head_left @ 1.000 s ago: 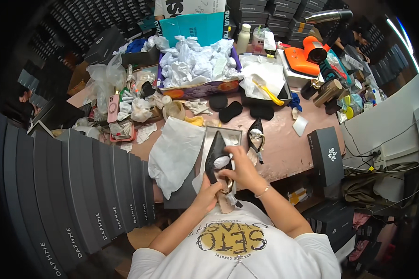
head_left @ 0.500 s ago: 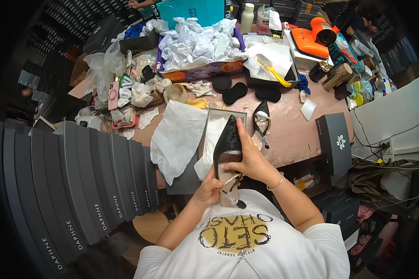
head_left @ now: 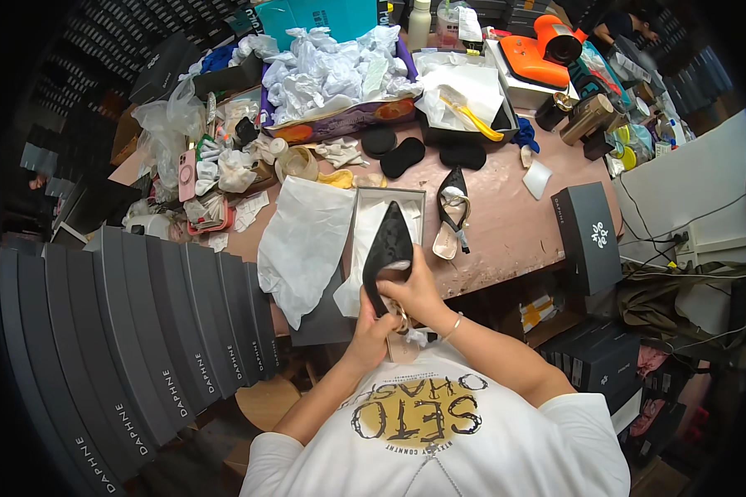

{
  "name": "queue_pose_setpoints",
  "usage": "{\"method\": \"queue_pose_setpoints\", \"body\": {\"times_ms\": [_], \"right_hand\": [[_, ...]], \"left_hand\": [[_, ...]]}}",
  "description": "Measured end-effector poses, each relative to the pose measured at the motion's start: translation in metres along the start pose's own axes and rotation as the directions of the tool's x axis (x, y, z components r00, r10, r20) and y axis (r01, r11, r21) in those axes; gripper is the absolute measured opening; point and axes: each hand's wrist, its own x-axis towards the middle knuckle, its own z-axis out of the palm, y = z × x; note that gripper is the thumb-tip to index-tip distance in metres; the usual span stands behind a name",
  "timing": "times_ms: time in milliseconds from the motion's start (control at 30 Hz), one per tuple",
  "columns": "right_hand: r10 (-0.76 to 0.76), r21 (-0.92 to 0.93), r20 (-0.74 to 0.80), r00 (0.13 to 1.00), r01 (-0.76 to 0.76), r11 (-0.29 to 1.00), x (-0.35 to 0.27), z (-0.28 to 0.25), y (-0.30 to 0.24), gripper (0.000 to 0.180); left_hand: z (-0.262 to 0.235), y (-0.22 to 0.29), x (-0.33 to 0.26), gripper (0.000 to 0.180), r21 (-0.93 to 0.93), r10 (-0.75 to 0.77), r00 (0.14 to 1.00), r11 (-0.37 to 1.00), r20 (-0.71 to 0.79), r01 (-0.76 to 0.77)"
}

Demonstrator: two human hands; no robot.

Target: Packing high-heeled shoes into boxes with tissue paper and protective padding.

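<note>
A black, patterned shoe (head_left: 389,238) with a pointed toe and pale insole is held between my two hands, toe pointing away from me. My left hand (head_left: 373,330) is closed round its left side near the strap. On the other side my right hand (head_left: 414,290) grips the shoe, thumb at the insole. Beyond it lies an open grey shoebox (head_left: 419,207) lined with white paper. The matching shoe (head_left: 451,217), its strap wrapped, rests on the table right of the box. White tissue sheet (head_left: 305,240) spreads to the left of the box.
Tall stacks of dark grey shoeboxes (head_left: 133,331) stand at my left. A purple carton (head_left: 340,124) of crumpled tissue is at the back. Farther right are a yellow-handled tool (head_left: 472,120), an orange device (head_left: 539,62) and an upright dark shoebox (head_left: 584,240). Black pads (head_left: 402,157) lie mid-table.
My right hand has slid from near the shoe's toe down its right side toward me. The shoe has tilted and shifted slightly left; the whole view has shifted a little.
</note>
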Motion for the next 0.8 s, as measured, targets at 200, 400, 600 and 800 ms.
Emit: {"method": "queue_pose_setpoints", "body": {"times_ms": [200,400,600,800], "right_hand": [[-0.051,0.242,0.433,0.9,-0.061,0.968,0.024,-0.039,-0.021,0.06],[0.1,0.233,0.46,0.882,-0.229,0.945,-0.009,-0.078,-0.012,0.053],[0.092,0.259,0.578,0.811,-0.289,0.922,-0.046,-0.033,-0.017,0.055],[0.05,0.014,0.509,0.859,-0.066,0.998,-0.032,-0.02,-0.009,0.045]], "left_hand": [[-0.02,0.01,0.016,0.064,-0.469,-0.098,0.967,0.86,0.237,0.202],[-0.024,0.038,0.029,0.071,-0.579,-0.05,0.991,0.807,0.125,0.114],[-0.039,0.029,0.05,0.064,-0.712,-0.066,0.998,0.701,-0.008,0.041],[-0.037,0.039,0.051,0.058,-0.732,-0.086,0.992,0.682,-0.092,-0.009]]}}
